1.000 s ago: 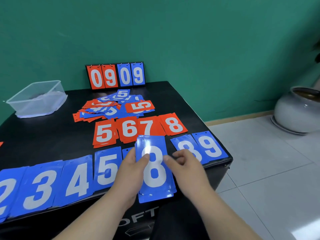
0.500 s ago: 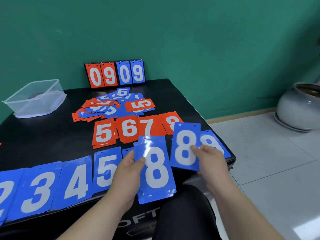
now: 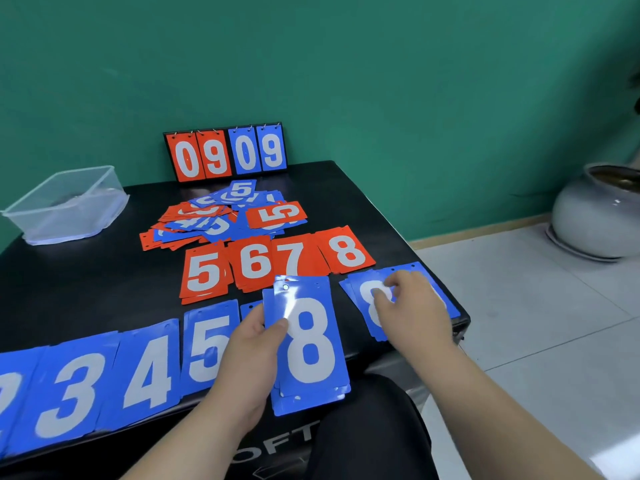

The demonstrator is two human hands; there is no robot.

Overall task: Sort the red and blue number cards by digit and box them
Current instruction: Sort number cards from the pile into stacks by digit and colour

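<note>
My left hand grips a stack of blue 8 cards upright over the table's front edge, thumb on the top card's left side. My right hand rests on a blue 8 card lying on a blue pile at the table's front right corner, and it hides most of that pile. Red piles 5, 6, 7 and 8 lie in a row mid-table. Blue piles 3, 4 and 5 line the front edge.
A heap of mixed red and blue cards lies behind the red row. A clear plastic box stands at the back left. A flip scoreboard reading 09 09 leans on the green wall. A grey vase sits on the floor at the right.
My right hand took one blue 8 card off the stack in my left hand, carried it right and laid it on the blue pile at the front right corner.
</note>
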